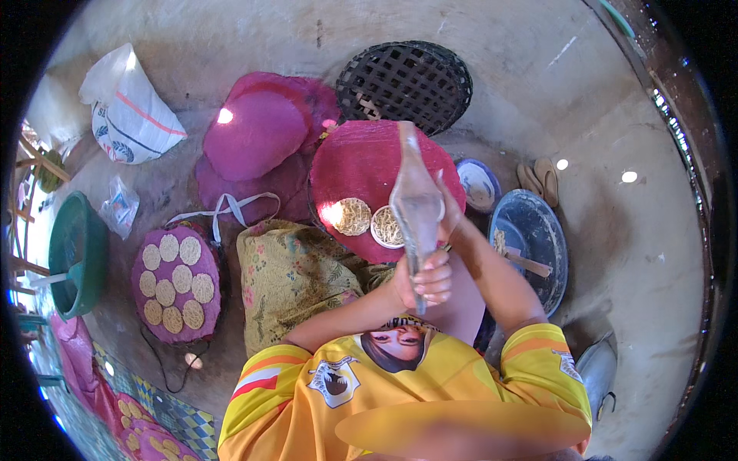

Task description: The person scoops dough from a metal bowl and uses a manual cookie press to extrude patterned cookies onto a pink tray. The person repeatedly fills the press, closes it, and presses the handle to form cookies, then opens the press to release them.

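Observation:
My left hand (425,280) is closed around the near handle of a long, worn tool (416,213) with a wide middle and a narrow handle at each end. My right hand (451,214) is at the tool's right side, partly hidden behind it; its grip cannot be made out. Below the tool lies a round board with a red cover (357,155). On it rest a round cake of thin strands (352,217) and, beside the tool, more strands inside a white ring (387,227).
Left, a purple-covered round tray (138,288) holds several pale strand discs; a green basin (78,253) stands beyond. Purple round covers (253,135) and a black woven basket (403,80) lie ahead. Right are a blue-rimmed bowl (478,184), a dark basin with sticks (556,248) and shoes (546,180).

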The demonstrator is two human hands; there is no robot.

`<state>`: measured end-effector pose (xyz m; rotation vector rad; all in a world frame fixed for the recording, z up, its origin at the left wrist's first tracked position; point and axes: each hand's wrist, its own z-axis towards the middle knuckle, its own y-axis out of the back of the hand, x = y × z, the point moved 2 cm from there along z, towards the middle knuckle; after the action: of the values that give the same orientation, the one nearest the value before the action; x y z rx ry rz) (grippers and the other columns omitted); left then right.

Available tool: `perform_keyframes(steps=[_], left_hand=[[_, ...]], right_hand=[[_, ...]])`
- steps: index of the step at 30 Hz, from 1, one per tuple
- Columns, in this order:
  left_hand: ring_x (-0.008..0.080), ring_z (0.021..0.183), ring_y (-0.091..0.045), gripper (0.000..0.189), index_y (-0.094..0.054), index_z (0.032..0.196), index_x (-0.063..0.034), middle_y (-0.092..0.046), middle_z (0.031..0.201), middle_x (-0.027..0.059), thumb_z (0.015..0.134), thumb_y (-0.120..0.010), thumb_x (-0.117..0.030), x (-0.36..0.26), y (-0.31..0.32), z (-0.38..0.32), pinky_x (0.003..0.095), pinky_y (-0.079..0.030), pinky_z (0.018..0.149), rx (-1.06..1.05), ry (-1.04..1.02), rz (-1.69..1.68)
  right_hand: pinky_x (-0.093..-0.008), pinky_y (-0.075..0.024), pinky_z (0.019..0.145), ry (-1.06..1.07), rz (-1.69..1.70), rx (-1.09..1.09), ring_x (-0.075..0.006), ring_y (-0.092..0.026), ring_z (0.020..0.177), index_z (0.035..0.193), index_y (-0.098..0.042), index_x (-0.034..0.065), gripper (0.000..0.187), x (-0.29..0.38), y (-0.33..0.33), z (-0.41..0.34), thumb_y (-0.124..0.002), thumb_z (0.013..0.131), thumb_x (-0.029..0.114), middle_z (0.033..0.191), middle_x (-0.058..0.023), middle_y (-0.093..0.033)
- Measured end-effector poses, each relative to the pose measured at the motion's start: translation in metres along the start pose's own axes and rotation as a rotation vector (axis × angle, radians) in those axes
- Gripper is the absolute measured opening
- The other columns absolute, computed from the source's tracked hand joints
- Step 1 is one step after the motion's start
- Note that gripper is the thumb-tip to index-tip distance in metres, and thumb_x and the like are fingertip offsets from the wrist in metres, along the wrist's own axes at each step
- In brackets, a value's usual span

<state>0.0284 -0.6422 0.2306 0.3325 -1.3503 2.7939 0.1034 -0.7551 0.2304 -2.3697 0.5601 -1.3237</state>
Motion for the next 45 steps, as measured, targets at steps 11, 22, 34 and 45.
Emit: perform_keyframes(steps=[11, 22, 34, 45], left_hand=[[0.0096, 0.045, -0.045, 0.037, -0.042, 0.067, -0.011, -0.046, 0.051, -0.0029, 0.094, -0.032, -0.035, -0.085, -0.064, -0.09, 0.0277, -0.039, 0.05, -0.049, -0.303, 0.363], [0.0126, 0.042, -0.041, 0.045, -0.04, 0.067, -0.0099, -0.044, 0.051, 0.0006, 0.097, -0.018, -0.036, -0.097, -0.11, -0.136, 0.028, -0.037, 0.05, -0.13, -0.548, 0.597], [0.012, 0.04, -0.042, 0.051, -0.042, 0.066, -0.0106, -0.041, 0.046, -0.0019, 0.096, -0.015, -0.041, -0.077, -0.09, -0.117, 0.029, -0.037, 0.047, -0.206, -0.391, 0.633], [0.0124, 0.04, -0.04, 0.053, -0.043, 0.065, -0.0094, -0.04, 0.046, -0.0011, 0.094, -0.016, -0.045, -0.063, -0.078, -0.102, 0.0288, -0.037, 0.048, -0.258, -0.294, 0.625]], right_hand=[[-0.0394, -0.0482, 0.066, 0.956, -1.544, -0.269, -0.0285, -0.06, 0.076, 0.13, -0.039, 0.0169, 0.052, -0.03, 0.015, -0.014, -0.055, 0.08, 0.014, 0.097, -0.0106, -0.062], [-0.0558, -0.0189, 0.099, 0.927, -1.779, -0.347, -0.0308, -0.024, 0.129, 0.11, -0.061, 0.0194, 0.057, -0.061, 0.002, -0.054, -0.059, 0.068, 0.057, 0.139, -0.0079, -0.032], [-0.0567, -0.0131, 0.1, 0.718, -1.844, -0.559, -0.0308, -0.02, 0.132, 0.123, -0.051, 0.0192, 0.064, -0.063, 0.009, -0.053, -0.064, 0.068, 0.049, 0.144, -0.0079, -0.023], [-0.0463, -0.0275, 0.091, 0.699, -1.689, -0.508, -0.033, -0.044, 0.109, 0.138, -0.017, 0.003, 0.11, -0.056, -0.012, -0.032, -0.076, 0.056, 0.046, 0.116, -0.0168, -0.05]])
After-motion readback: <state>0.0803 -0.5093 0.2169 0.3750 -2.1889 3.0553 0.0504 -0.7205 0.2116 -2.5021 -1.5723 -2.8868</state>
